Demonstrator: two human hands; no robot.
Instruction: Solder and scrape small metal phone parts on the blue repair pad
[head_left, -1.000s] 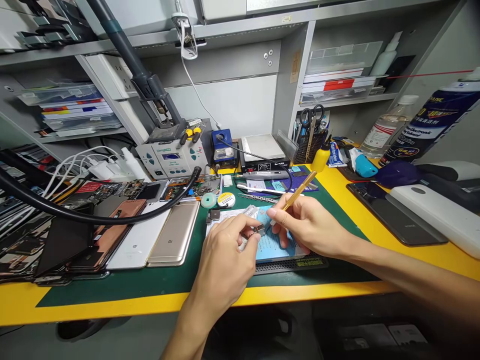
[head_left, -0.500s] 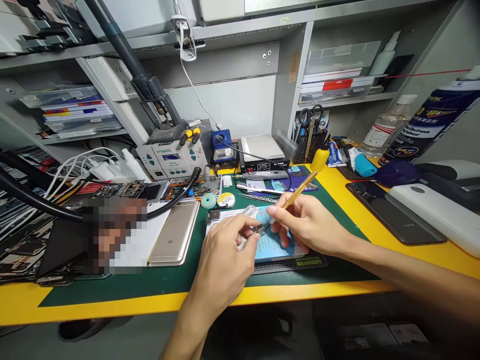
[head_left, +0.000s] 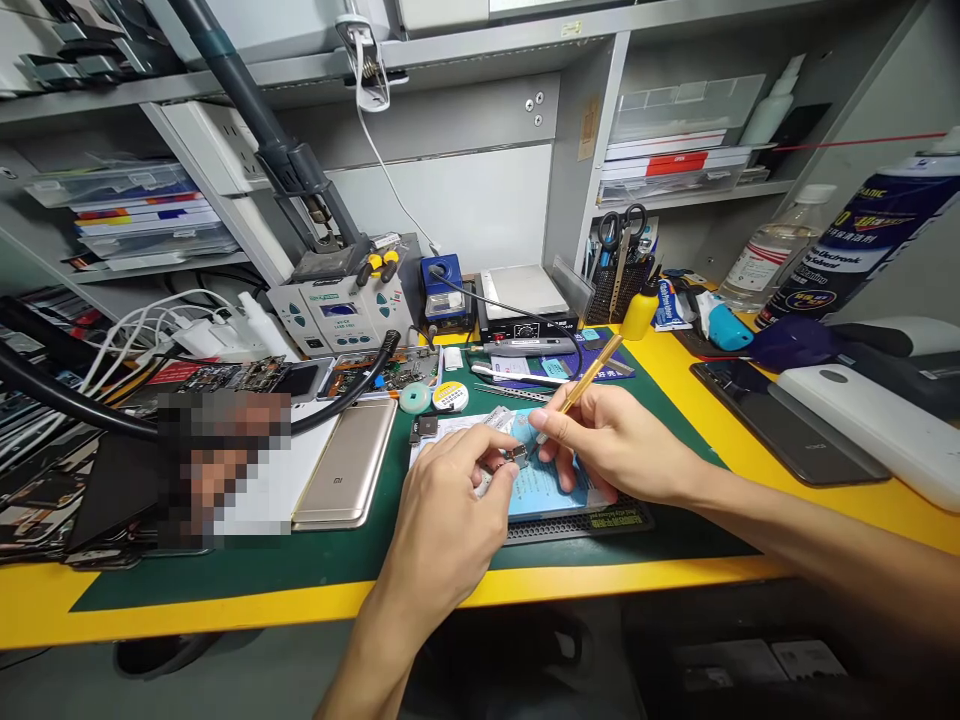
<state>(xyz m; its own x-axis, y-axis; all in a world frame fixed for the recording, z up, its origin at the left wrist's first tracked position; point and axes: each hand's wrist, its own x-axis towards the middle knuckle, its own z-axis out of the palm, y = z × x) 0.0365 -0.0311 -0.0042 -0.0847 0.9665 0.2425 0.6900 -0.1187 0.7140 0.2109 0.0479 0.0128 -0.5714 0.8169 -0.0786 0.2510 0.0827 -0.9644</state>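
Observation:
Between the thumb and fingertips of my left hand (head_left: 454,510) is a small metallic electronic part (head_left: 518,455), too tiny to identify. My right hand (head_left: 607,440) grips a slim tool with a gold shaft (head_left: 591,378) like a pen; its thin dark tip points down at the part, and I cannot tell whether they touch. Both hands are over a light-blue printed pad (head_left: 551,495). Under the pad lies a dark perforated plate (head_left: 585,527). Small dark square parts (head_left: 424,428) sit on white paper at the pad's far left.
A gold phone (head_left: 346,465) lies left on the green mat (head_left: 300,565), near a black hose (head_left: 352,390). Behind are a rework station (head_left: 337,310), a round yellow-white tin (head_left: 450,397) and a yellow bottle (head_left: 639,315). A dark phone (head_left: 787,425) lies at right.
The view has shifted slightly. The gold tool now leans a little lower, its upper end no longer overlapping the yellow bottle. My left hand keeps its pinch on the small part.

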